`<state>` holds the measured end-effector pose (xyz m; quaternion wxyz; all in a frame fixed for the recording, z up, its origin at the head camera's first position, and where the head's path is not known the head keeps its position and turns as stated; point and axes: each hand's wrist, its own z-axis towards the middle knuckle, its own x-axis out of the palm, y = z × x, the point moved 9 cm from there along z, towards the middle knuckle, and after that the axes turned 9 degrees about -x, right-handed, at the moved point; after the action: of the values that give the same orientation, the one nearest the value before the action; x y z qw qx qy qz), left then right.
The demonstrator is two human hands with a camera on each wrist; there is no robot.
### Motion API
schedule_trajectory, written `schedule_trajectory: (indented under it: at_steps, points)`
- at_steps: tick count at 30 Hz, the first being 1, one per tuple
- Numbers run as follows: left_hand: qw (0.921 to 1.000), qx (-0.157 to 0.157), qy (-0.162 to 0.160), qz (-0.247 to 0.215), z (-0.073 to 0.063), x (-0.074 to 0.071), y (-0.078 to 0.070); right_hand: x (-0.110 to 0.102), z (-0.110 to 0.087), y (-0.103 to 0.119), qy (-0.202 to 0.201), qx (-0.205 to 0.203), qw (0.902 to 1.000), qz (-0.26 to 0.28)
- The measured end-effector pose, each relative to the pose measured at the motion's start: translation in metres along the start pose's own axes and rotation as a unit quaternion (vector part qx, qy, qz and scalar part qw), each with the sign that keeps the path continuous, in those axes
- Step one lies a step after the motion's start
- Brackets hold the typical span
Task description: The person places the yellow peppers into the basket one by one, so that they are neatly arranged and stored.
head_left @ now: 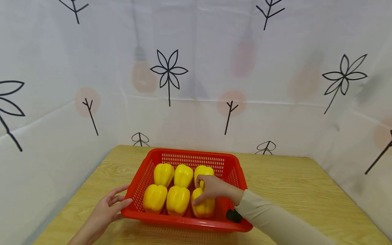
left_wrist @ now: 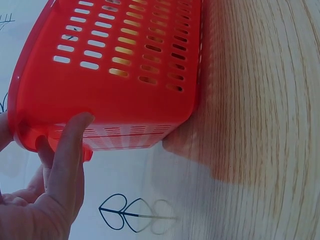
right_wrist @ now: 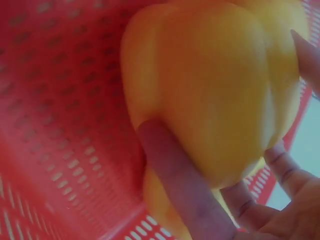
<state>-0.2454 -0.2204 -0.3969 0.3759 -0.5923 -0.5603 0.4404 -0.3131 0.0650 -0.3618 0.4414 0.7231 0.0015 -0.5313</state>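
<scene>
A red plastic basket [head_left: 186,223] with slotted walls holds several yellow bell peppers standing in two rows of three. My right hand [head_left: 211,187] reaches inside and grips the front-right yellow bell pepper [head_left: 203,207], fingers spread around its sides. In the right wrist view that bell pepper [right_wrist: 215,95] fills the middle, with the thumb and fingers against it. At the basket's left end, my left hand [head_left: 107,207] holds the rim near the front corner. The left wrist view shows the left hand's fingers [left_wrist: 65,160] bent around the red rim.
A dark green object [head_left: 234,216], partly hidden by the right sleeve, shows at the front-right corner of the basket. The basket stands on a wood-grain table [head_left: 284,190]. White patterned cloth [head_left: 196,81] surrounds the table at the back and sides.
</scene>
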Motion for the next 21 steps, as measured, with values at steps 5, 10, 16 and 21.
schedule_trajectory:
  at_steps: [5,10,16,21]
  points:
    - [1.0000,-0.003,-0.007,-0.001,0.001,-0.001,-0.001,0.003,-0.002,-0.006,0.010,0.026,0.9996,0.005]
    - [1.0000,-0.005,-0.008,0.000,0.002,-0.001,0.002,-0.004,-0.009,-0.012,0.014,0.056,0.9970,0.051]
    - [0.9999,-0.004,-0.009,-0.002,0.003,-0.004,0.003,-0.028,-0.022,-0.006,-0.028,0.031,0.9971,0.064]
    - [0.9999,0.005,-0.015,0.002,0.001,-0.013,0.004,-0.056,-0.036,0.000,-0.086,-0.011,0.9945,0.059]
